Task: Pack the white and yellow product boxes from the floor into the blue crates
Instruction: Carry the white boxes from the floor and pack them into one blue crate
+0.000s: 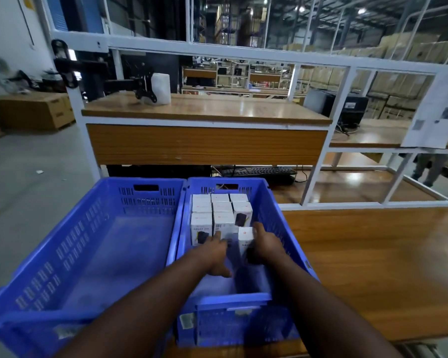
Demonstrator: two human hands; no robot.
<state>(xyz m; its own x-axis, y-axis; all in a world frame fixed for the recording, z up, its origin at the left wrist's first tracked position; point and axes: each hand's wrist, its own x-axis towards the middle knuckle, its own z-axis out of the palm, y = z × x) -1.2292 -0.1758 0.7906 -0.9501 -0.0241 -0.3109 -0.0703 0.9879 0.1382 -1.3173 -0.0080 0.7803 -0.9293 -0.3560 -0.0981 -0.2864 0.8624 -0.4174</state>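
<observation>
Left crate: blue, slotted walls, sits on the wooden table at our left; we see only its bare floor.
Right crate: blue, touching the left crate along its side wall; it holds the product boxes.
Packed boxes: white, upright, in three rows against the far wall of the right crate, close together and touching; print on the near faces is partly readable, the rest too blurred.
Left hand: we reach into the right crate; fingers fairly straight and relaxed, fingertips at the lower front of the near boxes in the left and middle rows; blur keeps us from telling whether they press.
Held box: white, upright, just in front of the right-hand row, between our two hands, over the crate floor.
Right hand: fingers curled round the right side of the held box, thumb near its top edge.
Near half of right crate: bare floor showing below our wrists.
Behind the crates: a wooden bench in a white frame, a keyboard on the shelf under it.
</observation>
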